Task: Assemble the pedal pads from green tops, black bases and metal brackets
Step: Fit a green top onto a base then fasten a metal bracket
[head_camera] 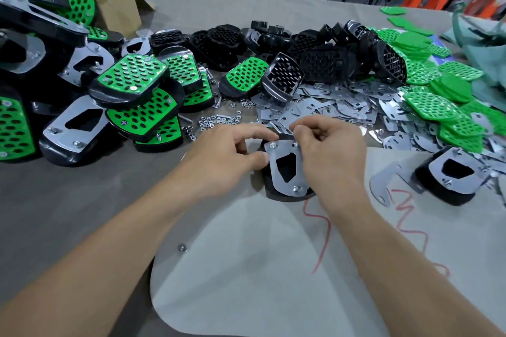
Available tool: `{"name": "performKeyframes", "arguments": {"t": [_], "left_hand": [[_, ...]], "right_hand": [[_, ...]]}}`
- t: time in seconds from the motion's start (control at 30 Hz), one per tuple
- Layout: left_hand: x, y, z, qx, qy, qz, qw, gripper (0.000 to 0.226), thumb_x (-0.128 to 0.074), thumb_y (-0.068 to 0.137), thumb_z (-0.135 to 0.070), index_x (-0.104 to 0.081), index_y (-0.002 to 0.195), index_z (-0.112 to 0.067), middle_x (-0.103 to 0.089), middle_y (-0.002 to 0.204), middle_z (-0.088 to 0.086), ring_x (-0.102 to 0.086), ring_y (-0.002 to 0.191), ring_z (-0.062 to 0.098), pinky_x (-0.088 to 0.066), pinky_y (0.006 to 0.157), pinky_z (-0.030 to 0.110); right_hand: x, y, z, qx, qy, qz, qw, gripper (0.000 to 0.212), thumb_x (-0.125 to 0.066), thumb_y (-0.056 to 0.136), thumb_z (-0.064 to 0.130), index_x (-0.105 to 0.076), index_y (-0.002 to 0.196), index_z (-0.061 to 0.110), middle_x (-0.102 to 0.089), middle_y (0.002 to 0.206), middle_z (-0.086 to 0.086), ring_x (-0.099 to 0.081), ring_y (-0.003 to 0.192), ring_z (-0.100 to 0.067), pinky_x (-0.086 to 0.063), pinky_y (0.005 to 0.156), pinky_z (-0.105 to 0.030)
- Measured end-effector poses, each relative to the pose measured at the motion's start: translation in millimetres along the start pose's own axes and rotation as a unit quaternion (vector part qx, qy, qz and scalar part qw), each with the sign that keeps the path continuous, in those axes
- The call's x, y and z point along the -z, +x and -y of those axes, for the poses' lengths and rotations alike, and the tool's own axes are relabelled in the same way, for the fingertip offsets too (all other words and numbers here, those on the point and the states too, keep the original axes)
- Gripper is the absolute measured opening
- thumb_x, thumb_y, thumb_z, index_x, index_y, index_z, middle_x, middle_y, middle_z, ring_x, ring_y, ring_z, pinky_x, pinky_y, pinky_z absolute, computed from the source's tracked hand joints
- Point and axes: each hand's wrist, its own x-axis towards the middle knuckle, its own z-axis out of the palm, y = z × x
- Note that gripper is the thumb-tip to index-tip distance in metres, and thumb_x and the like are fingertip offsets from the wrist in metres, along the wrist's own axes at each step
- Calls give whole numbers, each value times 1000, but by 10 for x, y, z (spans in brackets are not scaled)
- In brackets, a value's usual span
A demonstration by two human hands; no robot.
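Two fingertips (298, 131) of the right hand (331, 159) were pinched on the small screw stud (295, 144) at the top right corner of the flat silver metal bracket (287, 189). Nut between them or not, couldn't tell. Left hand (224, 153) had its fingers curled at the left edge and its thumb (260, 157) pressed on the bracket, gripping the part. The bracket lay on the upturned black plastic pedal base (271, 192), on the pale grey sheet with red scribble (246, 282), mid-table. Just behind the hands were loose silver nuts (216, 120) and a heap of flat metal plates (328, 109). Perforated green tops (432, 105) were piled at right, bare black bases (320, 63) at the back, and finished green-and-black pedal pads (131, 76) at left. A second upturned bracketed pad (451, 178) lay to the right.
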Motion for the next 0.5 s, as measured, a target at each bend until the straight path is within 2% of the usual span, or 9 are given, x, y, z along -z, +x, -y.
{"name": "performKeyframes", "arguments": {"t": [0.07,0.13,0.17,0.2,0.27,0.33,0.43,0.47,0.5], "left_hand": [[3,0,1,-7,-15,-8,1000,32,-79,87,-21,-77,108,-45,-74,94,-14,-55,68,11,-54,87,43],[16,9,14,-9,-30,-15,999,35,-78,88,-14,-78,112,-40,-72,119,-23,-56,71,-7,-52,97,35],[17,13,22,-8,-34,-11,999,36,-77,89,-12,-77,114,-38,-69,124,-26,-58,79,-14,-50,101,31],[14,19,31,-8,-36,-5,999,36,-76,90,-12,-77,115,-38,-67,126,-26,-59,91,-18,-46,106,29],[4,24,46,-9,-40,2,999,36,-74,92,-11,-77,117,-36,-67,127,-26,-58,114,-15,-43,110,27],[-13,27,56,-11,-47,6,999,35,-74,92,-11,-77,117,-35,-67,126,-27,-62,112,-10,-45,106,29],[-38,30,49,-7,-41,4,999,30,-75,88,-24,-77,114,-40,-67,124,-33,-68,111,16,-50,103,41],[-41,24,39,-7,-45,4,999,30,-72,85,-32,-76,112,-44,-66,122,-36,-68,114,16,-50,105,43],[-43,16,29,-9,-53,4,999,31,-67,82,-38,-75,110,-48,-65,121,-39,-67,116,10,-48,108,43]], "right_hand": [[-82,-17,20,-1,20,-19,1000,17,-68,86,19,-76,76,30,-69,65,21,-62,65,5,-42,60,-8],[-118,-15,29,-2,31,-14,999,17,-67,86,21,-75,75,32,-68,66,24,-62,64,5,-42,60,-9],[-116,-8,22,-3,32,-8,999,17,-67,85,22,-75,74,33,-68,66,25,-63,64,4,-42,60,-10],[-99,8,10,-4,32,1,999,17,-68,85,23,-75,73,33,-69,66,24,-63,63,2,-43,59,-11],[-12,69,-3,-11,39,40,998,17,-70,82,21,-78,73,33,-72,64,16,-64,59,-3,-50,61,-22],[162,160,3,-21,47,96,994,20,-72,79,16,-80,75,34,-72,61,9,-60,53,-7,-49,58,-28],[466,282,-27,6,-25,170,985,28,-73,78,8,-80,76,35,-71,62,1,-56,55,-8,-48,61,-27],[534,293,-39,19,-72,196,978,30,-73,78,6,-79,76,36,-70,62,-1,-55,54,-8,-48,60,-25],[574,289,-39,30,-116,215,969,31,-73,78,6,-78,75,36,-70,62,0,-54,53,-6,-48,59,-22]]}}
